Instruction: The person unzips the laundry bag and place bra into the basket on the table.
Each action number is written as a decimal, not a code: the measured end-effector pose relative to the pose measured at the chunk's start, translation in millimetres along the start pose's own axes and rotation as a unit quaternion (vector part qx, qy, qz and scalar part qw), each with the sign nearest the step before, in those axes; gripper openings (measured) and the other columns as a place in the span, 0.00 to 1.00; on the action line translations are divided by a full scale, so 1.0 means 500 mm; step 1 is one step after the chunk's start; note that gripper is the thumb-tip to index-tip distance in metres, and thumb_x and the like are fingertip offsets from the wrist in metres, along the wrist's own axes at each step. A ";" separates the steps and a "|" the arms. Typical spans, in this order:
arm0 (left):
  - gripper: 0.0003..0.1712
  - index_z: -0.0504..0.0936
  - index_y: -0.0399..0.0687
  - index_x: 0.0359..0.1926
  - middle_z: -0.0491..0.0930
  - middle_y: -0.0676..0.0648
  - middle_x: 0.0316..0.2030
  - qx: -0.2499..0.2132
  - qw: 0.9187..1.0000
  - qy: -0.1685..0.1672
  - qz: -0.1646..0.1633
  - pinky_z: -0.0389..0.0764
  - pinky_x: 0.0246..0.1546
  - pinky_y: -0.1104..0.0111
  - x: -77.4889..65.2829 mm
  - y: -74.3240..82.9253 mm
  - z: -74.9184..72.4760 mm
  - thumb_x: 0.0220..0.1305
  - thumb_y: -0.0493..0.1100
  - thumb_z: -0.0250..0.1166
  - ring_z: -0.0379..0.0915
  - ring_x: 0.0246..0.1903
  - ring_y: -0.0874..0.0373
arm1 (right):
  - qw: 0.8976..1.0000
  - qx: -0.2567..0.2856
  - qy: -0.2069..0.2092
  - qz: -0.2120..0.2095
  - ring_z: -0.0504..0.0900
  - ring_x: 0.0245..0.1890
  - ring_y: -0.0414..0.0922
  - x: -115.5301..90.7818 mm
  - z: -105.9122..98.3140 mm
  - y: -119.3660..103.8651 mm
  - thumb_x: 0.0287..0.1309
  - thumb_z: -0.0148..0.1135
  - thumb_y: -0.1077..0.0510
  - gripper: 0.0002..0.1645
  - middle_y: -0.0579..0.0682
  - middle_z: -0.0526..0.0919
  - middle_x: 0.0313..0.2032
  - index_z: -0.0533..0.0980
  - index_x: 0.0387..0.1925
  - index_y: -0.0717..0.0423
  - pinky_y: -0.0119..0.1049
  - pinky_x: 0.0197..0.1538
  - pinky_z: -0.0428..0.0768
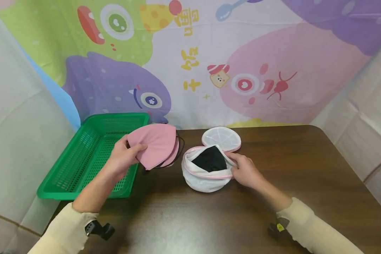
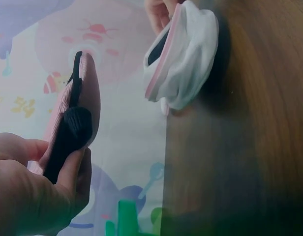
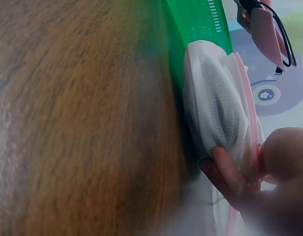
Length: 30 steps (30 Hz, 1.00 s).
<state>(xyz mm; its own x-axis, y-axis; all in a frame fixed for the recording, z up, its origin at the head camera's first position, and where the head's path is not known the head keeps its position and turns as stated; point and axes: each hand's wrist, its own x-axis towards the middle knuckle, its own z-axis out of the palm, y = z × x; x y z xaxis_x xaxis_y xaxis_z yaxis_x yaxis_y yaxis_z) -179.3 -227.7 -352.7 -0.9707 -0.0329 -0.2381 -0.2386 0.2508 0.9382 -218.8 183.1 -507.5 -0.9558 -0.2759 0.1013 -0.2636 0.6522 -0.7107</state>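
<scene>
My left hand [image 1: 122,157] holds up a folded pink fabric piece [image 1: 157,143] with black cords, thumb on its near face. Its dark edge and a ribbed black part [image 2: 78,123] show in the left wrist view. To the right, a white mesh laundry bag [image 1: 203,185] with a pink zipper stands on the table, its top unzipped. Black cloth [image 1: 211,160] fills its mouth. My right hand [image 1: 246,171] pinches the bag's right rim between thumb and fingers. The bag's round white lid [image 1: 221,137] lies folded back behind it.
A green plastic basket [image 1: 58,195] stands at the left, partly behind my left forearm. The brown wooden table [image 1: 289,155] ends at the back against a cartoon-printed cloth [image 1: 190,109]. White sheeting [image 1: 22,120] hangs at both sides.
</scene>
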 end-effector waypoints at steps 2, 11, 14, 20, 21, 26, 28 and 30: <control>0.40 0.55 0.31 0.83 0.70 0.34 0.72 -0.005 1.000 -0.002 -0.002 0.91 0.43 0.75 0.002 0.001 -0.010 0.84 0.43 0.63 0.82 0.44 0.67 | 1.000 0.009 -0.001 -0.002 0.82 0.48 0.54 -0.013 -0.013 -0.035 0.61 0.55 0.69 0.37 0.62 0.89 0.67 0.82 0.72 0.56 0.44 0.51 0.78; 0.37 0.56 0.33 0.81 0.70 0.45 0.63 -0.018 1.000 -0.005 0.000 0.90 0.44 0.76 0.015 0.001 -0.056 0.85 0.45 0.61 0.82 0.42 0.70 | 1.000 0.012 0.007 -0.002 0.83 0.49 0.55 -0.011 -0.010 -0.029 0.61 0.55 0.70 0.37 0.63 0.89 0.67 0.82 0.72 0.57 0.45 0.53 0.79; 0.39 0.54 0.33 0.83 0.69 0.46 0.65 -0.007 1.000 -0.005 -0.003 0.90 0.46 0.76 0.017 0.002 -0.063 0.86 0.46 0.60 0.81 0.44 0.69 | 1.000 0.021 -0.003 0.008 0.82 0.50 0.57 -0.020 -0.024 -0.058 0.62 0.54 0.71 0.37 0.65 0.88 0.68 0.82 0.72 0.60 0.48 0.55 0.80; 0.39 0.54 0.33 0.83 0.69 0.46 0.64 -0.009 1.000 -0.005 -0.007 0.90 0.45 0.76 0.020 0.004 -0.077 0.86 0.46 0.60 0.81 0.43 0.69 | 1.000 0.021 -0.005 -0.001 0.82 0.49 0.56 -0.022 -0.025 -0.060 0.62 0.54 0.70 0.37 0.65 0.88 0.68 0.81 0.73 0.60 0.46 0.54 0.79; 0.39 0.54 0.33 0.83 0.69 0.46 0.64 -0.009 1.000 -0.005 -0.007 0.90 0.45 0.76 0.022 0.003 -0.080 0.86 0.46 0.60 0.81 0.43 0.69 | 1.000 0.021 -0.004 -0.002 0.82 0.49 0.56 -0.021 -0.024 -0.057 0.62 0.54 0.70 0.37 0.65 0.88 0.68 0.81 0.73 0.59 0.46 0.54 0.79; 0.42 0.51 0.33 0.86 0.68 0.45 0.66 0.000 1.000 -0.008 -0.011 0.90 0.47 0.77 0.028 0.001 -0.094 0.86 0.47 0.59 0.81 0.44 0.70 | 1.000 0.017 -0.002 -0.007 0.82 0.49 0.56 -0.012 -0.015 -0.033 0.62 0.55 0.70 0.37 0.63 0.88 0.68 0.82 0.73 0.57 0.45 0.54 0.79; 0.43 0.49 0.33 0.87 0.68 0.45 0.67 0.002 1.000 -0.010 -0.013 0.90 0.47 0.77 0.032 -0.001 -0.099 0.87 0.47 0.59 0.81 0.44 0.70 | 1.000 0.012 0.008 -0.017 0.82 0.48 0.54 -0.006 -0.004 -0.011 0.62 0.55 0.69 0.37 0.62 0.89 0.66 0.83 0.72 0.56 0.43 0.52 0.78; 0.44 0.48 0.33 0.88 0.68 0.45 0.68 -0.003 1.000 -0.012 -0.016 0.90 0.47 0.77 0.036 -0.003 -0.104 0.87 0.47 0.59 0.81 0.44 0.70 | 1.000 0.008 0.010 -0.014 0.82 0.48 0.53 -0.005 -0.003 -0.007 0.62 0.56 0.69 0.36 0.61 0.90 0.66 0.83 0.71 0.55 0.42 0.51 0.78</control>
<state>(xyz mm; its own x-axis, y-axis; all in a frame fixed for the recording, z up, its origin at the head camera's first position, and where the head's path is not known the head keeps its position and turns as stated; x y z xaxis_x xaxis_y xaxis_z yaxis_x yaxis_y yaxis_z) -197.7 -278.9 -345.2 -0.9617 -0.0176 -0.2736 -0.2696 0.2436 0.9317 -215.6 182.4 -504.2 -0.9504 -0.2804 0.1348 -0.2886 0.6327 -0.7186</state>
